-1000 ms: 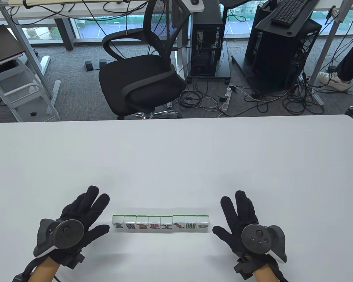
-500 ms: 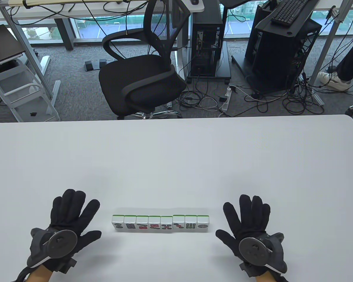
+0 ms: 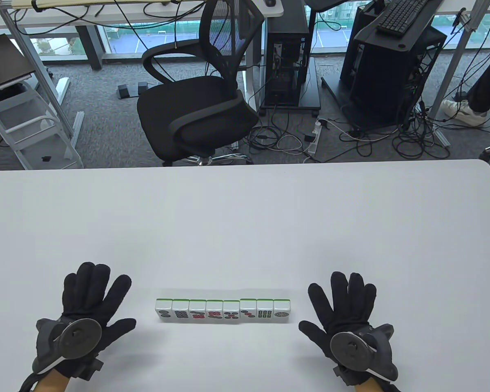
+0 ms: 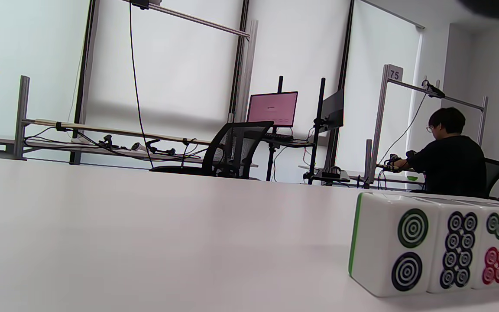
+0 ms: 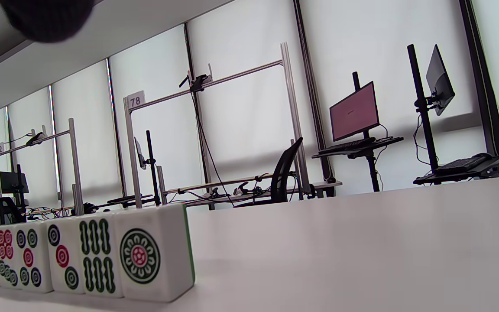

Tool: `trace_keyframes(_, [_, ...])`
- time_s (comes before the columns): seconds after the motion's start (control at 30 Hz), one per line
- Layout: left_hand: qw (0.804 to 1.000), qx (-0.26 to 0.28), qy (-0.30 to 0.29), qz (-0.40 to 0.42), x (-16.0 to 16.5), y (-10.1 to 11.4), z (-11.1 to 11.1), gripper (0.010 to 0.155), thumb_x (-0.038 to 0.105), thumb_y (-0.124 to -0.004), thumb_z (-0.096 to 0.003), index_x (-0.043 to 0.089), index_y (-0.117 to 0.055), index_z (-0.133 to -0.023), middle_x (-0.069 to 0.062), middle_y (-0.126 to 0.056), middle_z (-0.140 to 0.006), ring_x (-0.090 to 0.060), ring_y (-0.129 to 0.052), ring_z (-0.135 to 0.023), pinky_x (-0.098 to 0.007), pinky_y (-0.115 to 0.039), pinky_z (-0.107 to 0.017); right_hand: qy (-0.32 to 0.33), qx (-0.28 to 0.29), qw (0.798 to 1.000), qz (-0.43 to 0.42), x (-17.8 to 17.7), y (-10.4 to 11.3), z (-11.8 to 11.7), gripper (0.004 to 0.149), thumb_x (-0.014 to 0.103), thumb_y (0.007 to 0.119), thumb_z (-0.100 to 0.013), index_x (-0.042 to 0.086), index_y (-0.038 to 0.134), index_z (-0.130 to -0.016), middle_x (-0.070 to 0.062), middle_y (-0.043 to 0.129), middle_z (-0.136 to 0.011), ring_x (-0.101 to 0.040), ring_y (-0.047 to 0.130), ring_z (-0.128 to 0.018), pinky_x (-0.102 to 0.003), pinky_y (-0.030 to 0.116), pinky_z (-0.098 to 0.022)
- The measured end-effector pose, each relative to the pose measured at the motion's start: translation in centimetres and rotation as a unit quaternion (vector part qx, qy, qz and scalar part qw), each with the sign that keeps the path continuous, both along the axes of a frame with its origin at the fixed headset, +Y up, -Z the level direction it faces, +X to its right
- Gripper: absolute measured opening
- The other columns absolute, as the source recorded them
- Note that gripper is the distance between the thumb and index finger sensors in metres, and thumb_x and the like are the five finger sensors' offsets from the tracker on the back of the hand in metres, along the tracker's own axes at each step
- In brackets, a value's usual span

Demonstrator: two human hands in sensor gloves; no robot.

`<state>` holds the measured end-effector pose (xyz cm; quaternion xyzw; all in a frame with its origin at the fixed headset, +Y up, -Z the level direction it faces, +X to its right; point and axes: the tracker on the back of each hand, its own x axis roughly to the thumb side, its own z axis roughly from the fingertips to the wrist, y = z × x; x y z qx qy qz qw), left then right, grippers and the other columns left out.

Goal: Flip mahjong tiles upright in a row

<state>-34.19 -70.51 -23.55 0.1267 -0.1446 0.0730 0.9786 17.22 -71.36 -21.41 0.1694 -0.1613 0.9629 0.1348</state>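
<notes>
Several white mahjong tiles with green backs stand upright in one touching row (image 3: 222,311) near the table's front edge, faces toward me. The row's left end shows in the left wrist view (image 4: 409,245) and its right end in the right wrist view (image 5: 139,255). My left hand (image 3: 92,300) lies flat on the table, fingers spread, empty, a little left of the row. My right hand (image 3: 343,304) lies flat, fingers spread, empty, a little right of the row. Neither hand touches a tile.
The white table (image 3: 245,220) stretches far beyond the row. A black office chair (image 3: 196,106) stands past the table's far edge, with computer towers and cables on the floor behind it.
Both hands drew back from the row's ends toward me and outward, and now lie flat with fingers spread. The tiles have not moved.
</notes>
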Motion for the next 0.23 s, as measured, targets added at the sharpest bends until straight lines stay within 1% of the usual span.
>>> trace_keyframes(0.23, [1.0, 0.003, -0.005, -0.003, 0.11, 0.02, 0.08, 0.087, 0.075, -0.064, -0.0298, 0.056, -0.018, -0.101, 0.023, 0.01, -0.111, -0.018, 0.01, -0.113, -0.057, -0.004, -0.084, -0.001, 0.001, 1.0, 0.009, -0.17, 0.0, 0.07, 0.08, 0.062, 0.061, -0.045, 0.041, 0.005, -0.099, -0.003, -0.017, -0.104, -0.046, -0.014, -0.089, -0.073, 0.005, -0.064])
